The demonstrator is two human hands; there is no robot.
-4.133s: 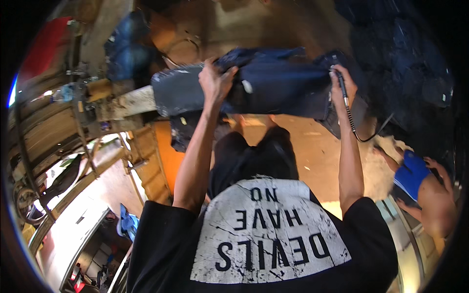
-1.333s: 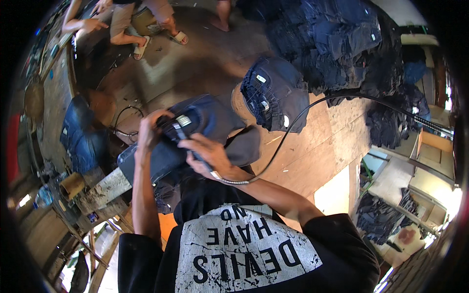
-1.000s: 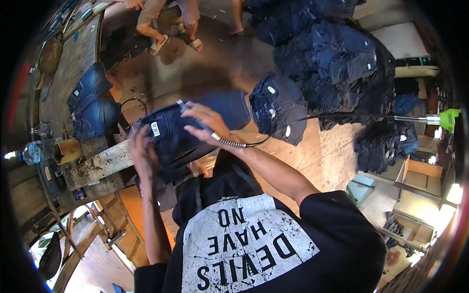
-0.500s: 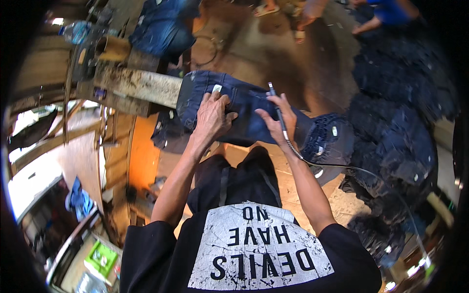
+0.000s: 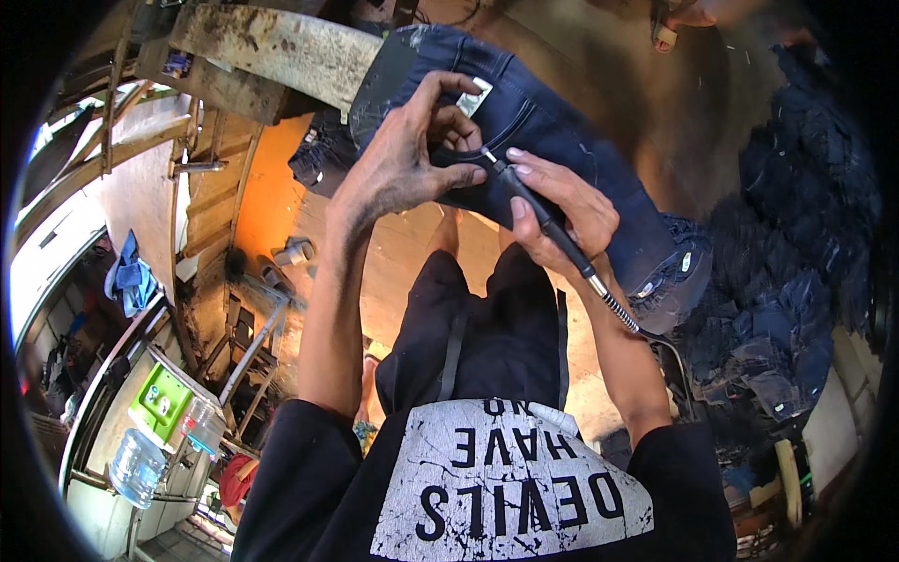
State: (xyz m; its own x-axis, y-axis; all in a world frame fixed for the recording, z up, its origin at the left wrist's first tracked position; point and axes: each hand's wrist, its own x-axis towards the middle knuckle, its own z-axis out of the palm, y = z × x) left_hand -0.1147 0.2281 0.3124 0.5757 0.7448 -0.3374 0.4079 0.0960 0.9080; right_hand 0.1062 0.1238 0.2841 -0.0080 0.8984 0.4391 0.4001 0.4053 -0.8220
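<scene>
Dark blue jeans [image 5: 585, 164] lie stretched over the end of a worn board, with a white label [image 5: 476, 96] near the waistband. My left hand [image 5: 412, 140] rests on them at a curved pocket seam, fingers curled against the denim and thumb reaching toward the tool tip. Part of its grip is hidden behind the hand. My right hand [image 5: 571, 206] is closed around a black pen-shaped rotary handpiece [image 5: 552, 225], from which a spring-sleeved cord runs back along my forearm. The handpiece's metal tip meets the pocket edge between my hands.
The pale, stained board [image 5: 281, 45] extends to the upper left. A large heap of dark jeans [image 5: 777, 253] lies on the right. At lower left are a green tray [image 5: 159, 403] and a clear water jug [image 5: 138, 465]. Someone's sandaled foot [image 5: 667, 36] shows at the top.
My left hand has gone from lying on the jeans to curling at the pocket. My right hand has tilted the handpiece and brought its tip to the pocket edge. The view has shifted.
</scene>
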